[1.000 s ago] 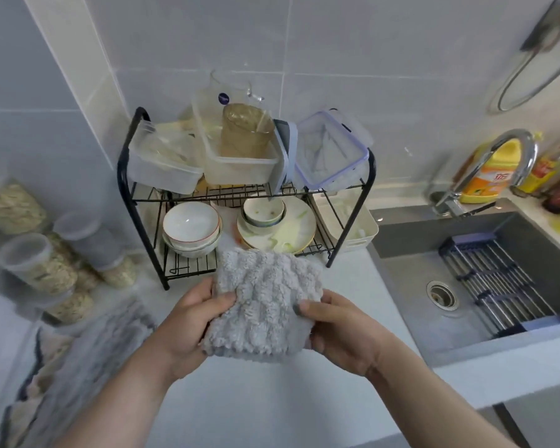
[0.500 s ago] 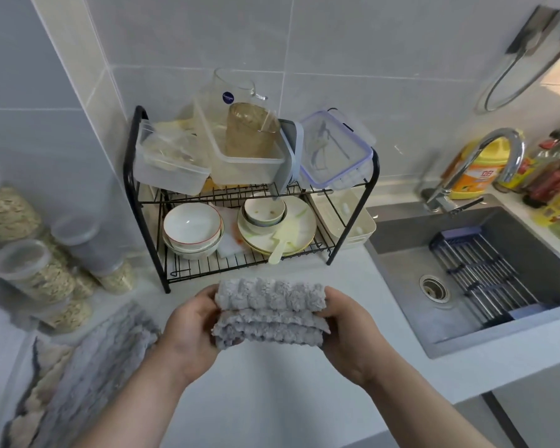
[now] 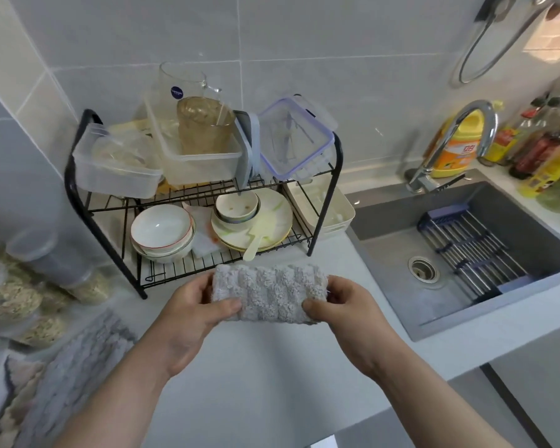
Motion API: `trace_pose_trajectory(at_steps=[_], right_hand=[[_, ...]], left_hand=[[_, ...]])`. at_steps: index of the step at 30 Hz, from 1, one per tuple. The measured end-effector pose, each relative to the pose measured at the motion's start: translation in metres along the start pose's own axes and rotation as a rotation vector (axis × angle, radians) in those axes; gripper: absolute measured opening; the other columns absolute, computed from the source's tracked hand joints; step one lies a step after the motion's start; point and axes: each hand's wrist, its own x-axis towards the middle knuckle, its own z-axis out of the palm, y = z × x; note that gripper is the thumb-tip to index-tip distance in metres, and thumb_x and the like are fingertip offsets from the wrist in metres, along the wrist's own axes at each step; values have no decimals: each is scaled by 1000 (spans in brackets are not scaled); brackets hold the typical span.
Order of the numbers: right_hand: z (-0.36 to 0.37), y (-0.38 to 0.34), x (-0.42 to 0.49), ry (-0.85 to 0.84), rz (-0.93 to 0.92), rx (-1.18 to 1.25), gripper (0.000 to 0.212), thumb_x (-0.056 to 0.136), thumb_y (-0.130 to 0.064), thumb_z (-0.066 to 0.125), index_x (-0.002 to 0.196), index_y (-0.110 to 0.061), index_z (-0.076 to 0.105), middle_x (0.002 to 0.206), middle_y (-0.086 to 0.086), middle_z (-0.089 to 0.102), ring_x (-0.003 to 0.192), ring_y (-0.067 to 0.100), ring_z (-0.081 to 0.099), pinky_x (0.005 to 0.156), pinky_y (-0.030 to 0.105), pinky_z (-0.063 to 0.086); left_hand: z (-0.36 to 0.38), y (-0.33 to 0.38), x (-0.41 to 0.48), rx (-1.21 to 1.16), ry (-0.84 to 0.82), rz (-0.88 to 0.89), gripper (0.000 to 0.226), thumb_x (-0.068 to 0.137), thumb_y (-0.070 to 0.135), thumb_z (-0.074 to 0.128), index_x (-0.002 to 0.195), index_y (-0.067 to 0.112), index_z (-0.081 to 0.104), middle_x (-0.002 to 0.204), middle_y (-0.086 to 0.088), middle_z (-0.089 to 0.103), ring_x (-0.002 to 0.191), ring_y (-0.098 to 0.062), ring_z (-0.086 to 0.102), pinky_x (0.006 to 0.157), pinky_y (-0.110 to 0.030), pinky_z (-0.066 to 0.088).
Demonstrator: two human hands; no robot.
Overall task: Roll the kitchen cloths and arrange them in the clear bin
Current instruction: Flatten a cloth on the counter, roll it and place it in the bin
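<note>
I held a pale grey, fluffy, ribbed kitchen cloth (image 3: 269,294), rolled into a short bundle lying left to right, over the white countertop (image 3: 256,389). My left hand (image 3: 188,321) gripped its left end and my right hand (image 3: 346,315) its right end, thumbs on the near side and fingers curled behind.

Just beyond the roll stood a black wire two-tier dish rack (image 3: 78,202). Its top shelf was crowded with clear plastic tubs (image 3: 117,166), a glass jug and a blue-rimmed lid. The lower shelf held stacked white bowls (image 3: 160,227) and a pale yellow plate (image 3: 272,221) with a small bowl on it.

At near left lay a heap of more grey and beige cloths (image 3: 72,367). Behind them stood lidded clear jars of grain (image 3: 10,295).

To the right was a grey sunken sink (image 3: 466,247) with a slatted drainer. Past it stood a curved chrome tap (image 3: 466,130), an orange-and-yellow detergent bottle (image 3: 456,150) and other bottles.

Pale grey wall tiles (image 3: 337,43) rose behind everything.
</note>
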Motion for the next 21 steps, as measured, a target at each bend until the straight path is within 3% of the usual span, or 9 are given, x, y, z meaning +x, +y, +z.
trace_pose_trajectory(at_steps=[3,9,12,15,18,21], right_hand=[[-35,-5,-9,33,-57,109,31,70,-1,66,97,-14,72,100,14,73,93,29,68,89,45,52],[-143,-18,-43,104,-103,276,38,87,16,53,118,-5,60,108,17,71,99,35,69,90,44,55],[-206,-18,-68,240,-125,304,35,88,13,55,117,-7,61,102,12,73,97,30,70,89,39,56],[-271,-16,-98,358,-127,326,29,87,6,61,114,-3,64,105,14,73,100,30,70,90,36,55],[-337,-20,-132,517,-154,328,27,80,-2,71,106,-3,67,103,19,72,92,27,71,81,30,56],[-395,-28,-171,682,-209,347,24,81,2,69,104,-3,66,102,22,71,85,23,68,82,40,58]], left_hand=[[38,2,6,31,-64,69,61,59,7,78,117,13,61,110,-9,71,100,-28,69,74,-34,58],[153,-3,36,90,-199,132,60,62,14,77,120,9,61,114,-15,69,104,-31,67,77,-35,57],[230,-17,51,118,-270,127,46,70,4,68,115,9,63,108,-12,72,99,-26,69,74,-31,57],[311,-34,60,136,-335,113,47,69,4,65,116,9,62,107,-11,72,98,-25,69,74,-29,56],[395,-48,66,138,-424,86,48,65,4,68,113,8,63,105,-13,72,94,-25,70,72,-28,56],[477,-58,65,140,-553,71,46,65,-2,70,109,7,63,101,-13,73,89,-25,70,70,-28,58]])
